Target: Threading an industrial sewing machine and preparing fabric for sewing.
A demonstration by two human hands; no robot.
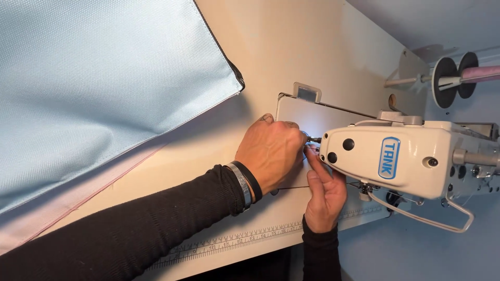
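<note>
1. The left hand (271,153) is bunched with its fingertips pinched together at the needle area of the white sewing machine head (396,156); what is pinched cannot be made out, though a thin thread or the needle itself is likely.
2. The right hand (324,192) is raised from below, its forefinger laid against the same spot, fingers loosely together; a held object cannot be told.
3. A pricked finger is risked if the machine is started while both hands are crowded at the needle.
4. The thread could be frayed or missed, since the work point is hidden behind the left hand.
5. The light blue fabric (104,88) lies well apart on the table (291,52) and could slide off its edge unnoticed.
</note>
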